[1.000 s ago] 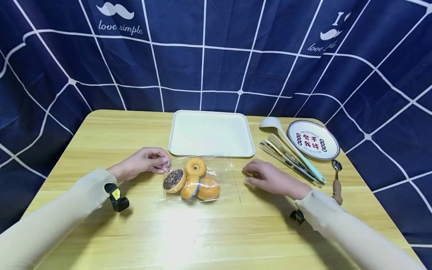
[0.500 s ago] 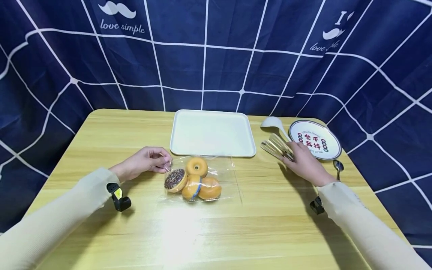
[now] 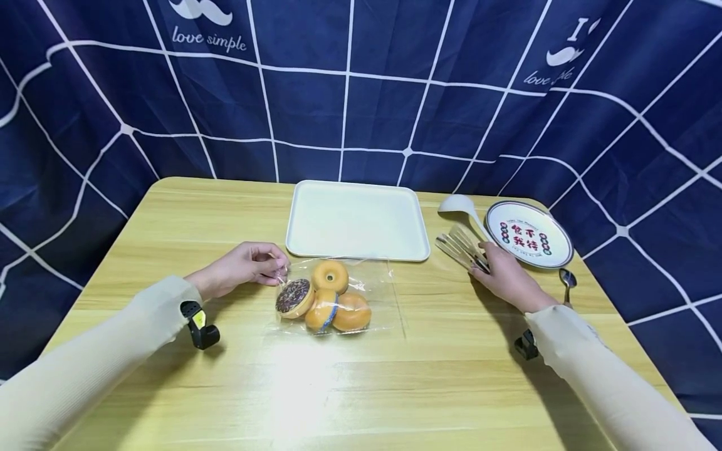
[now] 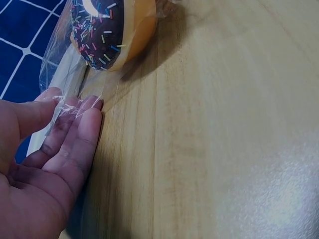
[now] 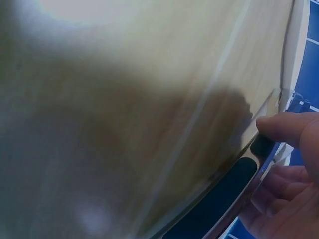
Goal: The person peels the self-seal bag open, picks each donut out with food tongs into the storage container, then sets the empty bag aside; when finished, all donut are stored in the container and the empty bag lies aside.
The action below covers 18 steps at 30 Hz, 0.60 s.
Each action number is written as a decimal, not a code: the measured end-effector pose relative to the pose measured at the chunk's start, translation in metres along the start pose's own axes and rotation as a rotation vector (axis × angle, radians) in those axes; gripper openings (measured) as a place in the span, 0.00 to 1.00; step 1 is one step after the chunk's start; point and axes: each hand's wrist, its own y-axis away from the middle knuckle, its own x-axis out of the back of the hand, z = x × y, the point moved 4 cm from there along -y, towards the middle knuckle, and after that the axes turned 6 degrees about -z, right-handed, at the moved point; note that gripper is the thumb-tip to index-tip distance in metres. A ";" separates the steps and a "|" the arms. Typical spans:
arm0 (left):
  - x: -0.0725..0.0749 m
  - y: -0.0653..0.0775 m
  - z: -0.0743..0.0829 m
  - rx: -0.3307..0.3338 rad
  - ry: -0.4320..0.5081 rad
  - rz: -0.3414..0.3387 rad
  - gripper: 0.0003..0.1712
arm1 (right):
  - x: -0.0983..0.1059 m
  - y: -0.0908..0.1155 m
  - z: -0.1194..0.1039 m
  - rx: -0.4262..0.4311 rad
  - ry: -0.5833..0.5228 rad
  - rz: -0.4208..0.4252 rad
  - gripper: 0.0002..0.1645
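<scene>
My left hand (image 3: 242, 269) pinches the left corner of a clear plastic bag (image 3: 386, 300) between thumb and fingers. Inside the bag are a chocolate-topped donut with sprinkles (image 3: 294, 298), a plain ring donut (image 3: 329, 268) and two golden buns (image 3: 352, 312), a blue strip showing between them. In the left wrist view the sprinkled donut (image 4: 102, 37) lies just beyond the fingertips. My right hand (image 3: 510, 279) grips metal tongs (image 3: 458, 247) with slotted ends. The right wrist view shows the thumb on the tongs' dark handle (image 5: 219, 199), with the fingers curled on its other side.
Behind the bag lies a white rectangular tray (image 3: 358, 219). A ladle (image 3: 458, 203) with a white bowl lies beside the tongs, its handle running under my right hand. Farther right are a round plate (image 3: 530, 219) with red lettering and a spoon (image 3: 568, 279) partly hidden by my arm.
My right hand has moved right from beside the bag to the tongs and now grips them. My left hand keeps its pinch on the bag corner, and the donuts stay put.
</scene>
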 end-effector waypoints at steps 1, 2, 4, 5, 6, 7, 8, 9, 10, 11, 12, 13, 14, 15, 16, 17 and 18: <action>0.000 0.000 0.000 -0.001 -0.003 0.000 0.14 | 0.000 0.000 -0.001 0.010 0.004 0.006 0.29; 0.000 0.000 0.000 -0.002 -0.005 0.000 0.14 | 0.001 0.000 -0.003 0.018 0.008 0.010 0.27; 0.000 0.000 0.000 -0.003 -0.009 0.000 0.15 | 0.005 0.001 -0.008 0.038 0.012 0.019 0.24; 0.000 0.000 0.000 -0.005 -0.009 0.001 0.15 | 0.007 0.001 -0.011 0.054 0.007 0.026 0.23; -0.001 0.000 0.000 -0.008 -0.008 0.003 0.15 | 0.010 0.002 -0.015 0.066 0.003 0.028 0.25; -0.001 0.000 -0.001 -0.010 -0.007 0.005 0.15 | 0.012 0.002 -0.019 0.084 0.000 0.026 0.27; -0.001 0.000 -0.001 -0.011 -0.005 0.009 0.15 | 0.014 0.002 -0.024 0.110 -0.006 0.026 0.27; -0.001 0.000 -0.001 -0.013 -0.003 0.012 0.15 | 0.016 0.002 -0.029 0.144 -0.017 0.023 0.27; -0.001 0.000 -0.001 -0.015 -0.001 0.015 0.15 | 0.017 0.001 -0.034 0.178 -0.021 0.018 0.28; -0.001 0.000 -0.001 -0.016 0.000 0.018 0.14 | 0.017 0.001 -0.038 0.214 -0.021 0.008 0.29; -0.001 0.001 -0.001 -0.017 0.001 0.020 0.14 | 0.016 0.001 -0.042 0.245 -0.020 -0.009 0.29; -0.001 0.001 -0.001 -0.017 0.002 0.021 0.14 | 0.016 0.000 -0.046 0.274 -0.021 -0.027 0.29; -0.001 0.001 -0.001 -0.016 0.003 0.021 0.14 | 0.015 0.000 -0.049 0.299 -0.020 -0.047 0.28; -0.001 0.001 -0.001 -0.016 0.004 0.019 0.14 | 0.014 0.000 -0.052 0.315 -0.016 -0.073 0.27; -0.001 0.001 -0.001 -0.015 0.003 0.017 0.14 | 0.013 0.000 -0.055 0.327 -0.015 -0.099 0.26; -0.001 0.000 0.000 -0.014 0.003 0.015 0.14 | 0.012 0.001 -0.056 0.336 -0.017 -0.126 0.25; -0.001 0.000 0.000 -0.013 0.003 0.013 0.14 | 0.012 0.001 -0.059 0.343 -0.022 -0.150 0.24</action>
